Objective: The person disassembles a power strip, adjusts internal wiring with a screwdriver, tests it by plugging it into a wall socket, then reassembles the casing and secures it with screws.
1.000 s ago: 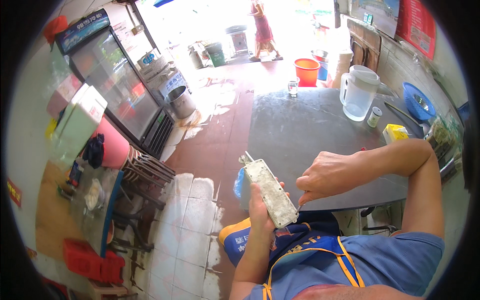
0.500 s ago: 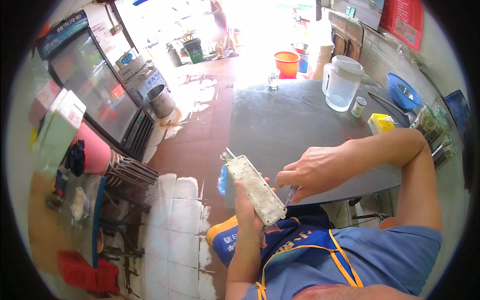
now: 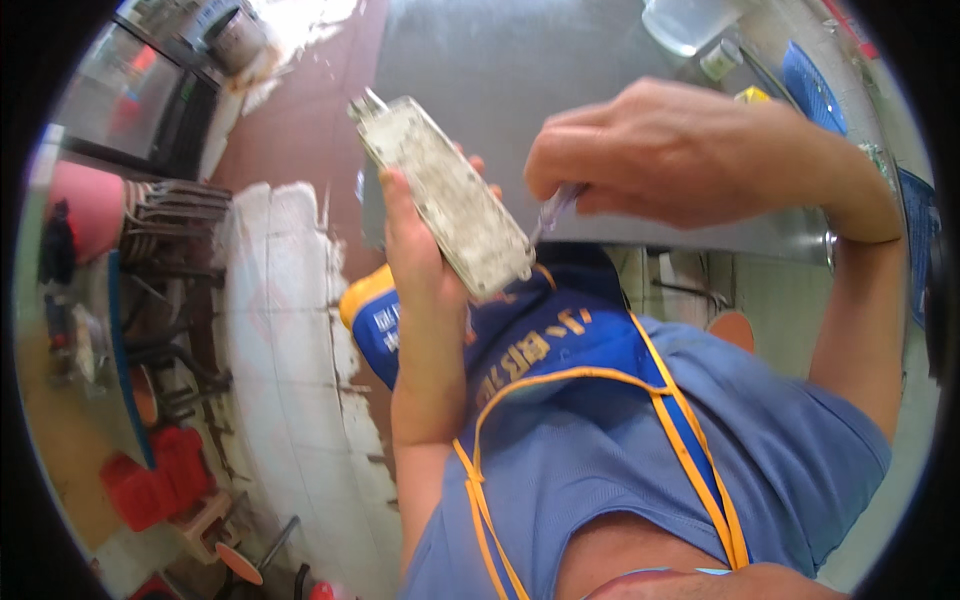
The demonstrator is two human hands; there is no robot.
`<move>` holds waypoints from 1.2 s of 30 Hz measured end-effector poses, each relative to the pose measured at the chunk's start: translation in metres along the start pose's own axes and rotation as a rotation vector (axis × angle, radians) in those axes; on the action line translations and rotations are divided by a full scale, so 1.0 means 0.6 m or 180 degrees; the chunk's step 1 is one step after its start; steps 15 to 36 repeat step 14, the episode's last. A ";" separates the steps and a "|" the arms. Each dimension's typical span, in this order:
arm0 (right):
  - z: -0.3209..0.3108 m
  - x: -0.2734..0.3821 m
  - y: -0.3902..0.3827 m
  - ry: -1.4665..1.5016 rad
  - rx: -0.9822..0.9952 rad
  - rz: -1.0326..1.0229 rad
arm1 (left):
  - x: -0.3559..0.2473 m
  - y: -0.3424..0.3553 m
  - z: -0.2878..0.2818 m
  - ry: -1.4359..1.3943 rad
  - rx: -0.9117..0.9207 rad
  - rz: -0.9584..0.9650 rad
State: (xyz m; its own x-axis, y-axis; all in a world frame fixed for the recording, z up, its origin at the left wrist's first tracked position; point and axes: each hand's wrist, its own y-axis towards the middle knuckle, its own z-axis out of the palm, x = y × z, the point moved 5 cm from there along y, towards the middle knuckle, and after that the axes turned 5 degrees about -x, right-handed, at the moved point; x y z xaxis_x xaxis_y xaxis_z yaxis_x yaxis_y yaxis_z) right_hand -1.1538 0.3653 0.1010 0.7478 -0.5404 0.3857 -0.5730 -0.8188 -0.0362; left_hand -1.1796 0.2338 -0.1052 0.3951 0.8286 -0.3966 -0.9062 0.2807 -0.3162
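My left hand [image 3: 422, 250] is wrapped round a long, grimy off-white case [image 3: 445, 195] that looks like a power strip, its flat back facing up. Small screw holes sit near its edges, and a stub of plug or cord juts from its far end. My right hand [image 3: 670, 150], slightly blurred, grips a screwdriver [image 3: 560, 208] with a clear purplish handle. The screwdriver's tip meets the case at its near right corner, or lies just beside it; blur hides which. Both hands are above my blue apron [image 3: 520, 340], by the table's front edge.
A dark grey table [image 3: 470, 60] stretches ahead. On it are a clear plastic jug [image 3: 690, 25], a small white can [image 3: 720, 60] and a blue basket [image 3: 812, 88]. Stacked stools [image 3: 180, 205], a side table [image 3: 125, 360] and a red plastic item [image 3: 155, 480] stand left.
The view has tipped downward, so the table and jug sit higher and more of my apron shows. My left hand still holds the case, and the screwdriver stays by its near corner.
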 end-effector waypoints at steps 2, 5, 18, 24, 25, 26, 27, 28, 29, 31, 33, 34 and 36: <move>0.002 0.003 0.001 -0.0122 0.0336 0.0074 | -0.002 -0.004 -0.005 0.0135 -0.0038 -0.0032; -0.010 0.004 0.000 -0.0279 0.0827 0.0469 | 0.001 -0.002 -0.003 0.0175 0.0036 -0.0150; -0.035 0.053 0.005 0.0169 0.0769 0.0226 | -0.007 -0.024 0.013 0.0154 -0.0095 -0.0059; -0.035 0.053 0.005 0.0169 0.0769 0.0226 | -0.007 -0.024 0.013 0.0154 -0.0095 -0.0059; -0.035 0.053 0.005 0.0169 0.0769 0.0226 | -0.007 -0.024 0.013 0.0154 -0.0095 -0.0059; -0.035 0.053 0.005 0.0169 0.0769 0.0226 | -0.007 -0.024 0.013 0.0154 -0.0095 -0.0059; -0.035 0.053 0.005 0.0169 0.0769 0.0226 | -0.007 -0.024 0.013 0.0154 -0.0095 -0.0059; -0.035 0.053 0.005 0.0169 0.0769 0.0226 | -0.007 -0.024 0.013 0.0154 -0.0095 -0.0059; -0.035 0.053 0.005 0.0169 0.0769 0.0226 | -0.007 -0.024 0.013 0.0154 -0.0095 -0.0059; -0.035 0.053 0.005 0.0169 0.0769 0.0226 | -0.007 -0.024 0.013 0.0154 -0.0095 -0.0059; -0.035 0.053 0.005 0.0169 0.0769 0.0226 | -0.007 -0.024 0.013 0.0154 -0.0095 -0.0059; -0.035 0.053 0.005 0.0169 0.0769 0.0226 | -0.007 -0.024 0.013 0.0154 -0.0095 -0.0059; -0.035 0.053 0.005 0.0169 0.0769 0.0226 | -0.007 -0.024 0.013 0.0154 -0.0095 -0.0059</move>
